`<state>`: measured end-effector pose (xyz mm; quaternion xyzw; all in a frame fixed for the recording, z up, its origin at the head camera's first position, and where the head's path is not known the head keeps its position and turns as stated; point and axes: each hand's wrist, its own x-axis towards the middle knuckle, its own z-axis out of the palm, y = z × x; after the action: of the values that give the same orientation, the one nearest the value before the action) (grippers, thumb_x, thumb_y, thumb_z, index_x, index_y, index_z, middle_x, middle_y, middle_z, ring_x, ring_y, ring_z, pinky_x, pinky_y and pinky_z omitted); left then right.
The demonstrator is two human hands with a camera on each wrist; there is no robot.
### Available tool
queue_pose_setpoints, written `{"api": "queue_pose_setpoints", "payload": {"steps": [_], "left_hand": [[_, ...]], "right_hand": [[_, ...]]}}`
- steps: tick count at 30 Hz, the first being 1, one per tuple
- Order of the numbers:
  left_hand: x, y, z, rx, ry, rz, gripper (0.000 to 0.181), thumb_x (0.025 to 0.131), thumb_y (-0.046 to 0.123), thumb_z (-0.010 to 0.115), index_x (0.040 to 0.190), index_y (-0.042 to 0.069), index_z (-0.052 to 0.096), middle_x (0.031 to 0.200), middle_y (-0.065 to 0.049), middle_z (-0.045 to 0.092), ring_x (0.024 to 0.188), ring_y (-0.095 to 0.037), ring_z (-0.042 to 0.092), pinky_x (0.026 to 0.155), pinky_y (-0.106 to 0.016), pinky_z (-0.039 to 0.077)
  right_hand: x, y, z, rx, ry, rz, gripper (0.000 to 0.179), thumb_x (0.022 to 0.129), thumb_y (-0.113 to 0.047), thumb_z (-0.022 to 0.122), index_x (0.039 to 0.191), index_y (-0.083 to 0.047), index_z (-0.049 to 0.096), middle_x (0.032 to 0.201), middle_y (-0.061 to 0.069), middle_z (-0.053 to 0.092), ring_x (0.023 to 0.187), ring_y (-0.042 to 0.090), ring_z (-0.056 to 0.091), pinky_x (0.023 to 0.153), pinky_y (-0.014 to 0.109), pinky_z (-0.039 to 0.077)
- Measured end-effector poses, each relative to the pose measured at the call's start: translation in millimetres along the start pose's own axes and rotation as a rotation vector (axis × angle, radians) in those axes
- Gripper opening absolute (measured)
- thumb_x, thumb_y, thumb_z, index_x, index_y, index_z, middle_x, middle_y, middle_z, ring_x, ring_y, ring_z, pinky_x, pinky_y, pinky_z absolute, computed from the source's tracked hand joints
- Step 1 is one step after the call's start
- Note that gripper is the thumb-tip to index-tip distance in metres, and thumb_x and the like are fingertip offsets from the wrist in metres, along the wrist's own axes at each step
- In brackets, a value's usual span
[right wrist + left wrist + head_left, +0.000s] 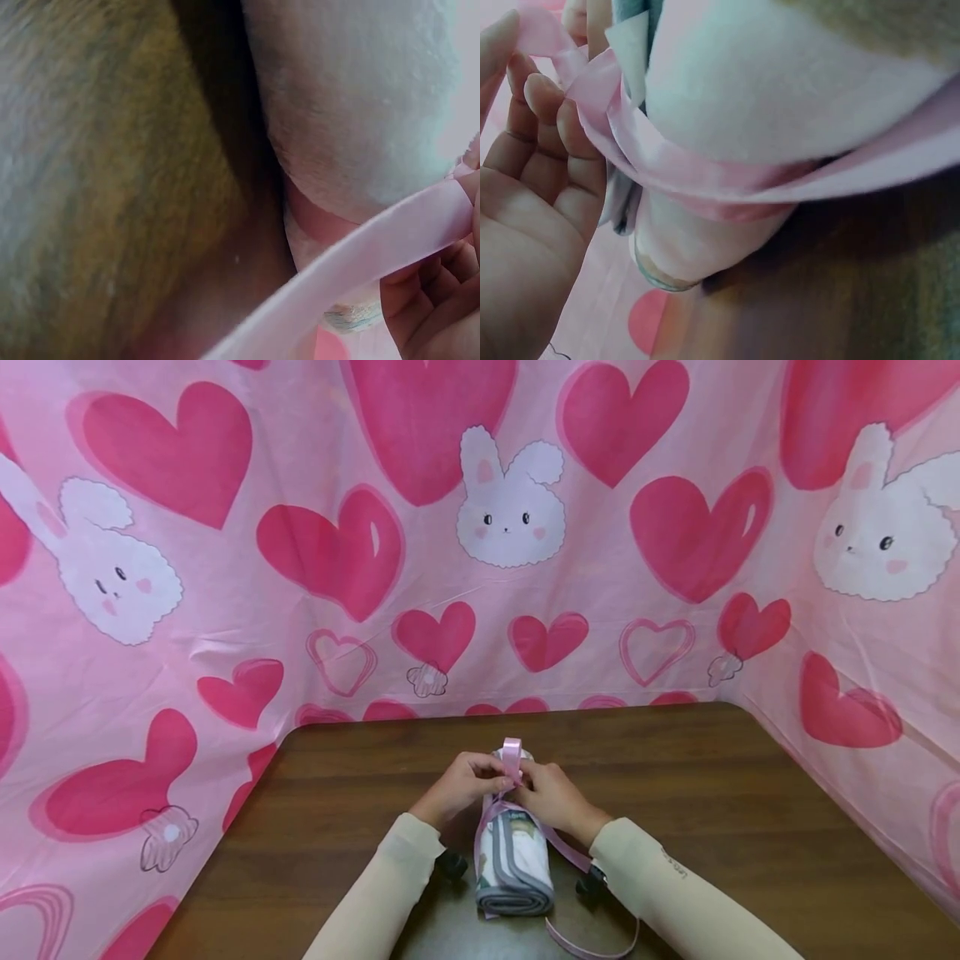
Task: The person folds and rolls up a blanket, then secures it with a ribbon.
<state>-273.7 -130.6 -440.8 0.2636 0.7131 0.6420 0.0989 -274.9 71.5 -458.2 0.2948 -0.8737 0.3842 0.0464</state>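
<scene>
A rolled fleece blanket (531,858) with grey edging lies lengthwise in front of me, its spiral end towards me. Pink satin ribbon (682,169) wraps around its middle, and a ribbon loop (512,753) stands up between my hands. On the left side my left hand (467,785) pinches the ribbon near the base of this loop, thumb against fingers. My right hand (557,795) holds ribbon from the other side; in the right wrist view a flat strip (360,255) runs out from its fingers. The exact fingertip hold of the right hand is partly hidden.
A loose ribbon tail (588,950) curls on the brown wooden table (337,827) by my right sleeve. Black wrist cameras (452,865) sit under both cuffs. Pink cloth (480,585) with hearts and rabbits hangs around the back and sides.
</scene>
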Motion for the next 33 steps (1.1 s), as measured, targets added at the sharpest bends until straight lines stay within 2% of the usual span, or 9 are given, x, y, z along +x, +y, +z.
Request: {"api": "queue_pose_setpoints", "payload": {"steps": [4, 7, 11, 16, 19, 22, 25, 28, 33], "left_hand": [[-1.3, -4.3, -3.3, -0.027, -0.004, -0.014, 0.021, 0.089, 0.013, 0.072, 0.105, -0.002, 0.072, 0.098, -0.008, 0.069, 0.090, -0.023, 0.059, 0.082, -0.035, 0.051], [-2.9, -9.0, -5.7, -0.030, -0.012, -0.006, 0.024, 0.090, 0.015, 0.071, 0.106, -0.003, 0.071, 0.098, -0.007, 0.069, 0.089, -0.022, 0.059, 0.082, -0.035, 0.051], [-4.8, -12.6, -9.3, -0.037, -0.021, 0.006, 0.026, 0.092, 0.016, 0.067, 0.107, -0.005, 0.070, 0.095, -0.006, 0.068, 0.087, -0.022, 0.058, 0.079, -0.035, 0.052], [-5.7, -14.5, -10.6, -0.071, -0.002, -0.012, 0.026, 0.091, 0.010, 0.064, 0.105, -0.011, 0.066, 0.088, -0.004, 0.066, 0.081, -0.020, 0.057, 0.073, -0.033, 0.052], [-5.8, -14.3, -9.1, -0.058, 0.013, -0.016, 0.023, 0.088, 0.007, 0.066, 0.100, -0.013, 0.065, 0.088, -0.005, 0.064, 0.082, -0.021, 0.055, 0.071, -0.030, 0.052], [-6.9, -14.7, -8.0, -0.034, 0.004, -0.008, 0.019, 0.087, 0.006, 0.067, 0.095, -0.011, 0.066, 0.090, -0.007, 0.061, 0.086, -0.021, 0.053, 0.069, -0.028, 0.051], [-8.2, -14.9, -7.7, -0.031, -0.021, 0.010, 0.017, 0.087, 0.006, 0.068, 0.094, -0.010, 0.066, 0.094, -0.009, 0.058, 0.090, -0.022, 0.052, 0.069, -0.028, 0.050], [-9.2, -14.2, -7.2, -0.045, -0.039, 0.017, 0.018, 0.087, 0.005, 0.068, 0.095, -0.011, 0.066, 0.096, -0.010, 0.058, 0.092, -0.022, 0.053, 0.071, -0.028, 0.051], [-12.2, -9.3, -5.6, -0.072, -0.064, 0.018, 0.020, 0.088, 0.004, 0.066, 0.098, -0.014, 0.065, 0.098, -0.011, 0.060, 0.094, -0.022, 0.056, 0.072, -0.029, 0.051]], "right_hand": [[-1.4, -2, -2, -0.010, -0.007, 0.001, 0.007, 0.095, -0.016, 0.060, 0.099, -0.017, 0.066, 0.066, -0.008, 0.052, 0.063, 0.010, 0.052, 0.059, 0.027, 0.045], [-3.1, -3, -2, -0.033, 0.011, -0.017, 0.009, 0.094, -0.011, 0.058, 0.090, -0.017, 0.064, 0.069, -0.009, 0.054, 0.064, 0.010, 0.052, 0.060, 0.027, 0.045], [-2.9, -3, -3, -0.023, 0.006, -0.011, 0.006, 0.093, -0.011, 0.060, 0.090, -0.016, 0.063, 0.072, -0.010, 0.056, 0.065, 0.009, 0.052, 0.060, 0.027, 0.044], [-1.5, -2, -8, 0.056, -0.092, 0.037, 0.006, 0.090, -0.012, 0.062, 0.087, -0.015, 0.058, 0.067, -0.008, 0.050, 0.064, 0.010, 0.049, 0.056, 0.027, 0.040], [-1.3, -3, -11, 0.082, -0.130, 0.050, 0.007, 0.089, -0.012, 0.061, 0.085, -0.015, 0.057, 0.069, -0.006, 0.050, 0.067, 0.012, 0.050, 0.058, 0.028, 0.040], [-2.3, -4, -10, 0.079, -0.121, 0.053, 0.008, 0.088, -0.012, 0.062, 0.083, -0.015, 0.056, 0.069, -0.006, 0.050, 0.068, 0.012, 0.049, 0.058, 0.028, 0.039], [-4.2, -6, -7, 0.075, -0.090, 0.049, 0.007, 0.089, -0.012, 0.063, 0.085, -0.015, 0.057, 0.068, -0.007, 0.050, 0.066, 0.011, 0.049, 0.057, 0.028, 0.039], [-6.0, -7, -4, 0.067, -0.058, 0.051, 0.005, 0.091, -0.012, 0.062, 0.093, -0.016, 0.059, 0.068, -0.008, 0.054, 0.064, 0.011, 0.051, 0.057, 0.028, 0.041], [-8.3, -11, 0, 0.033, -0.019, 0.055, 0.015, 0.096, -0.012, 0.056, 0.107, -0.018, 0.065, 0.082, -0.007, 0.064, 0.072, 0.012, 0.056, 0.066, 0.031, 0.048]]}}
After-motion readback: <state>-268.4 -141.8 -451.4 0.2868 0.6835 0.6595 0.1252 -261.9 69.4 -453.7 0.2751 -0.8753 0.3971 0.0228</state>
